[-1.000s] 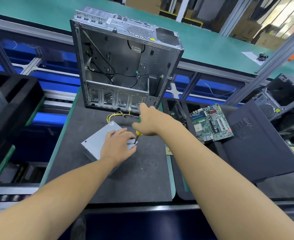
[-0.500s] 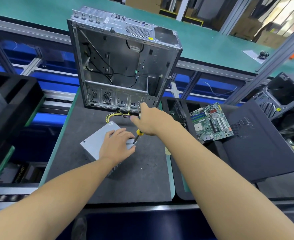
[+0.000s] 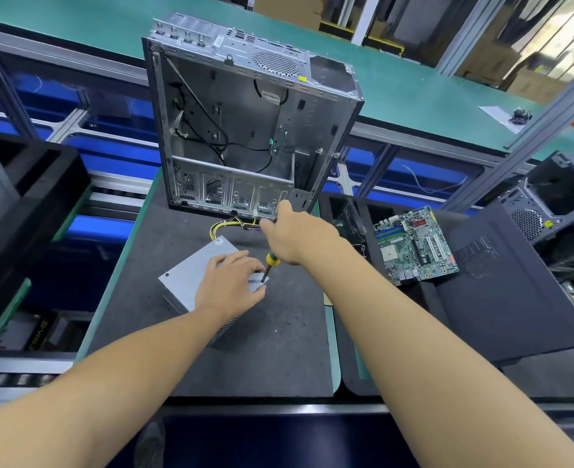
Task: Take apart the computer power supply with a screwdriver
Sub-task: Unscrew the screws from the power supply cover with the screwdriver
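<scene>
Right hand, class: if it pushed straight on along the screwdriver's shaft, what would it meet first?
The power supply, at its right corner beside the fingertips of the left hand. The screwdriver tip looks to be right at it; contact is unclear.

The grey metal power supply lay flat and askew on the dark table, yellow wires trailing from its far end. The yellow-handled screwdriver stood tilted, tip on its right corner.
</scene>
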`<state>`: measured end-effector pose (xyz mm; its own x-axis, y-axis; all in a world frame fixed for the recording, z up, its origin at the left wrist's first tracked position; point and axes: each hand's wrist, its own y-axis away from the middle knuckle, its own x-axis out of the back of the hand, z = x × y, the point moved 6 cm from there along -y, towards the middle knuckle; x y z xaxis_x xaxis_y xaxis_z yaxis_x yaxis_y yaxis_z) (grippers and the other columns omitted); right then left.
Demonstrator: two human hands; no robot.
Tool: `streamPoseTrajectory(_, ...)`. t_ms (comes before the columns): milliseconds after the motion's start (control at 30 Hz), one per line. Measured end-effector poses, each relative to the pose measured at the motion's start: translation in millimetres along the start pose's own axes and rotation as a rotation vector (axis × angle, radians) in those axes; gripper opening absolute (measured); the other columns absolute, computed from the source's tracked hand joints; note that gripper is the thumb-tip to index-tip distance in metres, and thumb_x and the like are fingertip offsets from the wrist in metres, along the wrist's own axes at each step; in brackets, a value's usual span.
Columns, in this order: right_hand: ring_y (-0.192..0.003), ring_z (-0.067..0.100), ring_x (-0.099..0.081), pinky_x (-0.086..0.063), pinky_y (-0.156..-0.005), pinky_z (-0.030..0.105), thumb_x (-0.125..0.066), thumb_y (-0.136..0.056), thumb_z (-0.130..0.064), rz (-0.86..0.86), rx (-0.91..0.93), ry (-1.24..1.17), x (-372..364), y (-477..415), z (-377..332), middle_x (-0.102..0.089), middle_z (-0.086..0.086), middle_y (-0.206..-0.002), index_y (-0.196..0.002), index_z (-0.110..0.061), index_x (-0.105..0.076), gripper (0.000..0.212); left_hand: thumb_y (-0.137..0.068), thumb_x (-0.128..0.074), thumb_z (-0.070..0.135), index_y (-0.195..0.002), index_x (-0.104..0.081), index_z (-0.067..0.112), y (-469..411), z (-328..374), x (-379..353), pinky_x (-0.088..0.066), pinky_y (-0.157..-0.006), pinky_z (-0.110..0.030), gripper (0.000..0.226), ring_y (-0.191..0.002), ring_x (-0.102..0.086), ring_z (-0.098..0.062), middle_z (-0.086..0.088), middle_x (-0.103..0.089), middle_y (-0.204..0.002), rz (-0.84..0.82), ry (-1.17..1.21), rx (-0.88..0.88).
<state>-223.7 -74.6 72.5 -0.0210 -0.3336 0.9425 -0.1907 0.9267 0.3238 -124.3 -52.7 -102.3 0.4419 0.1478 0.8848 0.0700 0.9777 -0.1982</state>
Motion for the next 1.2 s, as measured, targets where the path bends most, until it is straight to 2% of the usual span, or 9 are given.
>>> streamPoseTrajectory(133, -0.078, 0.030, -0.053, -0.036, -0.059, 0.036, -0.039, -0.102, -0.025, -0.013, 0.044, 0.006, 0, -2, -5, -0.049, 0.009, -0.090, -0.105, -0.013, -0.033, 0.014, -0.082, -0.060, 0.053, -0.104, -0.060, 0.039, 0, 0, 0, -0.022, -0.109, -0.033, 0.026, -0.136, -0.038, -0.001, 0.026, -0.063, -0.116, -0.005, 0.002, 0.002)
streamPoseTrajectory(233, -0.080, 0.028, -0.052, -0.032, -0.055, 0.034, -0.046, -0.098, -0.021, -0.069, 0.076, -0.023, 3, -1, -6, -0.042, 0.011, -0.109, -0.111, -0.012, -0.036, 0.018, -0.082, -0.059, 0.053, -0.105, -0.060, 0.039, 0, 0, 0, -0.021, -0.109, -0.033, 0.027, -0.137, -0.037, -0.001, 0.026, -0.062, -0.118, -0.012, -0.001, 0.004)
streamPoseTrajectory(333, -0.088, 0.032, -0.052, -0.034, -0.060, 0.035, -0.047, -0.097, -0.029, -0.123, 0.069, -0.015, 2, 1, -3, -0.040, 0.011, -0.121, -0.121, -0.013, -0.036, 0.031, -0.082, -0.058, 0.053, -0.105, -0.060, 0.039, 0, 0, 1, -0.021, -0.109, -0.032, 0.027, -0.137, -0.037, -0.001, 0.026, -0.062, -0.117, -0.010, 0.005, 0.005)
streamPoseTrajectory(467, -0.085, 0.034, -0.051, -0.036, -0.068, 0.039, -0.029, -0.102, -0.047, -0.005, 0.026, -0.002, 2, 4, -1, -0.047, 0.009, -0.103, -0.117, -0.013, -0.035, 0.037, -0.082, -0.059, 0.052, -0.106, -0.061, 0.039, 0, 1, 1, -0.021, -0.109, -0.032, 0.027, -0.137, -0.037, -0.001, 0.026, -0.062, -0.117, -0.006, 0.004, -0.001)
streamPoseTrajectory(633, -0.083, 0.033, -0.053, -0.035, -0.063, 0.037, -0.036, -0.102, -0.024, 0.023, 0.107, 0.088, 4, 3, -6, -0.053, 0.009, -0.101, -0.115, -0.012, -0.038, 0.018, -0.081, -0.058, 0.053, -0.103, -0.060, 0.040, 0, 0, -1, -0.023, -0.110, -0.033, 0.026, -0.137, -0.038, -0.001, 0.027, -0.062, -0.115, -0.005, 0.007, 0.000)
streamPoseTrajectory(767, -0.088, 0.032, -0.054, -0.042, -0.069, 0.038, -0.048, -0.092, -0.017, -0.092, 0.143, 0.014, 9, 3, -11, -0.042, 0.010, -0.117, -0.118, -0.014, -0.039, 0.028, -0.081, -0.056, 0.054, -0.104, -0.058, 0.041, -1, -2, -3, -0.021, -0.109, -0.032, 0.026, -0.138, -0.036, 0.000, 0.027, -0.062, -0.116, -0.016, -0.013, 0.005)
streamPoseTrajectory(900, -0.093, 0.032, -0.052, -0.039, -0.065, 0.036, -0.047, -0.095, -0.022, -0.133, 0.086, 0.053, 3, 3, -5, -0.041, 0.013, -0.125, -0.120, -0.011, -0.039, 0.029, -0.082, -0.055, 0.055, -0.104, -0.058, 0.040, -1, -2, -3, -0.021, -0.109, -0.031, 0.027, -0.137, -0.036, 0.000, 0.027, -0.062, -0.115, -0.016, -0.029, 0.004)
streamPoseTrajectory(1033, -0.068, 0.024, -0.054, -0.032, -0.053, 0.032, -0.039, -0.100, -0.046, -0.101, 0.072, -0.094, 0, 2, -2, -0.050, 0.011, -0.107, -0.106, -0.014, -0.037, 0.033, -0.084, -0.055, 0.054, -0.105, -0.058, 0.039, 0, -1, -3, -0.021, -0.110, -0.032, 0.026, -0.138, -0.034, 0.001, 0.027, -0.062, -0.115, -0.011, -0.029, 0.001)
streamPoseTrajectory(1200, -0.089, 0.031, -0.049, -0.043, -0.075, 0.036, -0.037, -0.102, -0.019, 0.019, 0.181, -0.034, 0, 0, -9, -0.052, 0.016, -0.114, -0.111, -0.008, -0.049, 0.018, -0.085, -0.055, 0.054, -0.107, -0.058, 0.040, 0, -1, -2, -0.020, -0.111, -0.032, 0.027, -0.139, -0.033, 0.002, 0.028, -0.061, -0.116, -0.034, -0.021, 0.005)
